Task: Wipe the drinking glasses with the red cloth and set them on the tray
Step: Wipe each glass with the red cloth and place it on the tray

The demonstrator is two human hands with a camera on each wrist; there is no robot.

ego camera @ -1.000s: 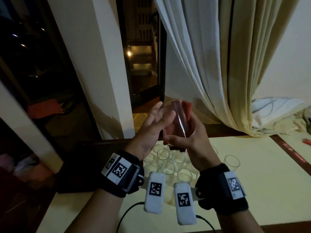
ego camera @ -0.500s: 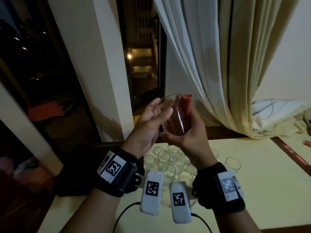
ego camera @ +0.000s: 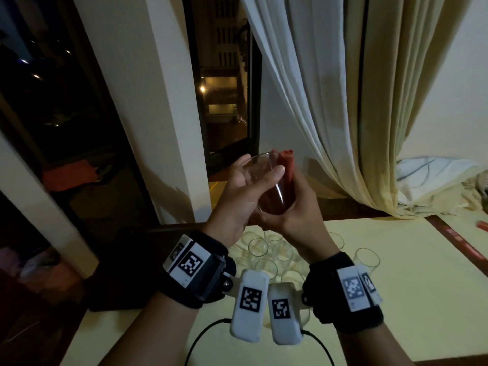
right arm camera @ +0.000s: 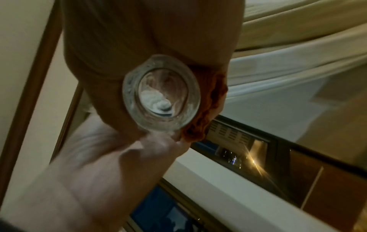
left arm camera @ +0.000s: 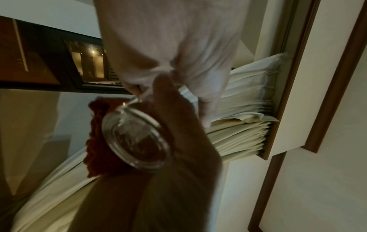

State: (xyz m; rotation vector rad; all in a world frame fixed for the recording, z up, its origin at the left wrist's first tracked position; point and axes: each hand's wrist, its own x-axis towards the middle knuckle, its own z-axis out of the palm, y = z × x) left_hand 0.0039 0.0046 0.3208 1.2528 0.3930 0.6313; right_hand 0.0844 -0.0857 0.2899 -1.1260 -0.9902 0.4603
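I hold a clear drinking glass (ego camera: pixel 265 180) up in front of me, above the table. My left hand (ego camera: pixel 248 191) grips its left side, thumb across the front and fingers near the rim. My right hand (ego camera: pixel 298 207) presses the red cloth (ego camera: pixel 286 165) round the right side and base. The left wrist view shows the glass's thick base (left arm camera: pixel 137 141), with the red cloth (left arm camera: pixel 95 141) beside it. In the right wrist view the base (right arm camera: pixel 160 94) faces the camera and the cloth (right arm camera: pixel 204 113) lies under my fingers. I cannot make out a tray.
Several more glasses (ego camera: pixel 257 248) stand clustered on the pale yellow table (ego camera: pixel 396 286) below my hands; one glass (ego camera: pixel 367 260) stands apart to the right. A dark flat rectangular thing (ego camera: pixel 116 273) lies at the table's left. A curtain (ego camera: pixel 330 101) and a window frame stand behind.
The glass and both hands have risen slightly. My left thumb has slid further across the front of the glass. The red cloth stays against its right side.
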